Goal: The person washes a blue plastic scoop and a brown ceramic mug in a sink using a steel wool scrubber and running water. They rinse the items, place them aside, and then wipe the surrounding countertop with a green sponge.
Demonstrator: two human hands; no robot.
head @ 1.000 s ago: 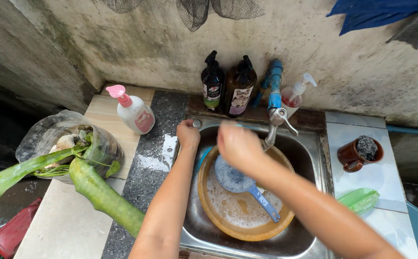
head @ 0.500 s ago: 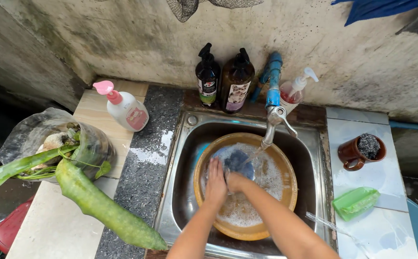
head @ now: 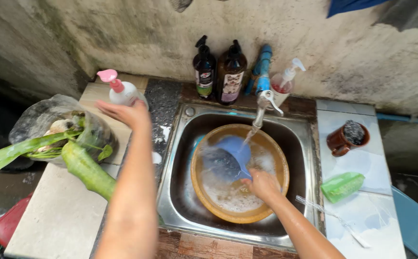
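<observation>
A: Where is the right hand [head: 262,184]?

B: Low in the steel sink [head: 185,211], over the near right part of the yellow-brown basin [head: 276,192]. Its grip is closed on the handle of a blue scoop [head: 228,156], which sits tilted in the basin, its bowl to the far left of the hand.

A: And the water?

B: A thin stream falls from the tap [head: 262,103] at the far edge of the sink and lands on the scoop. The basin holds cloudy, foamy water.

A: The left hand [head: 125,112]?

B: It is out to the left, over the surface, fingers spread and palm down, touching or just short of the white pump bottle with the pink top [head: 121,91]. I cannot tell whether it has hold of the bottle; the grip looks open.

A: What else lies around?

B: Near left of that hand is a clear bag of greens [head: 55,129] and a long green gourd [head: 86,168] lying across the pale surface [head: 60,220]. Against the far wall stand two dark pump bottles [head: 218,72] and, right of the tap, a small clear spray bottle [head: 283,86]. On the tiled surface to the right are a brown cup [head: 345,139] holding a dark scrubber, a green sponge [head: 341,186] nearer, and a thin clear stick [head: 328,218] nearest.
</observation>
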